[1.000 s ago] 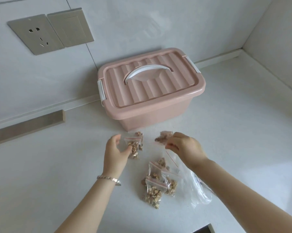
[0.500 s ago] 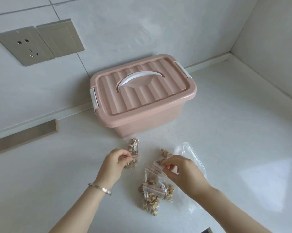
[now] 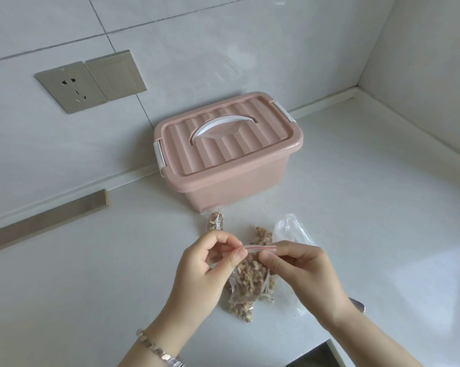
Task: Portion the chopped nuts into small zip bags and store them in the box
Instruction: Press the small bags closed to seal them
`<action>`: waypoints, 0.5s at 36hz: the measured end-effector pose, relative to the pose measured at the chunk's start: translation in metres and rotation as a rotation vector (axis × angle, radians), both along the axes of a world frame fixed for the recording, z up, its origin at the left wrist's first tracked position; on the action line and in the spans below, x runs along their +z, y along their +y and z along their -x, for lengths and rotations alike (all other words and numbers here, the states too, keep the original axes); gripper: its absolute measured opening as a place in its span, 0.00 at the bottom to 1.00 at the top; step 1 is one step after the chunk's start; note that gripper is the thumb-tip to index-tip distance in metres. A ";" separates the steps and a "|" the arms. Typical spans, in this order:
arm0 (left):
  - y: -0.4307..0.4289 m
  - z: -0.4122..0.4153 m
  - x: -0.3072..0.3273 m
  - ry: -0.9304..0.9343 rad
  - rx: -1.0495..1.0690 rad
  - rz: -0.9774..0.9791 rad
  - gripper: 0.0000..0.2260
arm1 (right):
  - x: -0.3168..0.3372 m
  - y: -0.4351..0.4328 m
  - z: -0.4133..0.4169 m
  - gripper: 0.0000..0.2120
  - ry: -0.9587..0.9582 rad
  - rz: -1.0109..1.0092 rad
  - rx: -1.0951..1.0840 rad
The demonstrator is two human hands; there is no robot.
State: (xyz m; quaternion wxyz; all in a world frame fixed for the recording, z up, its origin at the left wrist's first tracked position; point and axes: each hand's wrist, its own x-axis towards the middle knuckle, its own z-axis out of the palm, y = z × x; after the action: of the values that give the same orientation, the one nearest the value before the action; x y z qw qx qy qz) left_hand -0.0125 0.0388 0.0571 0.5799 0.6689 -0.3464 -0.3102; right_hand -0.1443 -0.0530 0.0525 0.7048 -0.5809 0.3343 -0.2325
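In front of the pink box (image 3: 231,165), whose lid was shut, both hands held one small zip bag (image 3: 250,276) of chopped nuts just above the worktop (image 3: 369,221). The left hand (image 3: 205,271) pinched the left end of the bag's red-lined seal between thumb and fingertips, and the right hand (image 3: 300,268) pinched the right end likewise. Other filled bags (image 3: 239,308) lay beneath it. One more filled bag (image 3: 215,221) lay right at the box's front wall, and an empty clear bag (image 3: 292,229) lay near it.
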 end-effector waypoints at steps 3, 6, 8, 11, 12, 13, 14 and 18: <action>-0.002 0.015 0.004 0.331 0.013 0.006 0.13 | 0.008 0.006 0.007 0.05 -0.036 -0.005 -0.065; -0.004 0.031 0.007 0.407 -0.070 -0.011 0.11 | 0.011 0.011 0.011 0.06 -0.009 0.022 -0.141; -0.005 0.039 0.008 0.409 -0.015 0.013 0.07 | 0.011 0.013 0.013 0.06 0.026 0.057 -0.172; -0.006 0.049 0.010 0.429 0.060 0.068 0.04 | 0.012 0.015 0.016 0.06 0.066 0.109 -0.190; -0.006 0.051 0.010 0.420 0.077 0.079 0.04 | 0.012 0.016 0.017 0.05 0.066 0.118 -0.192; -0.007 0.052 0.010 0.386 0.095 0.088 0.04 | 0.013 0.017 0.017 0.05 0.062 0.124 -0.192; -0.006 0.053 0.009 0.336 0.111 0.086 0.03 | 0.013 0.017 0.018 0.05 0.058 0.131 -0.195; -0.003 0.056 0.001 0.117 0.194 0.073 0.11 | 0.006 0.018 0.021 0.04 0.081 0.335 -0.191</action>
State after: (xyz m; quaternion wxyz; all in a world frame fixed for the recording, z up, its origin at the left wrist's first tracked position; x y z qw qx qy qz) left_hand -0.0683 0.0357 0.0579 0.6504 0.6585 -0.2567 -0.2783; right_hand -0.1652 -0.0348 0.0587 0.5590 -0.6648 0.3722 -0.3271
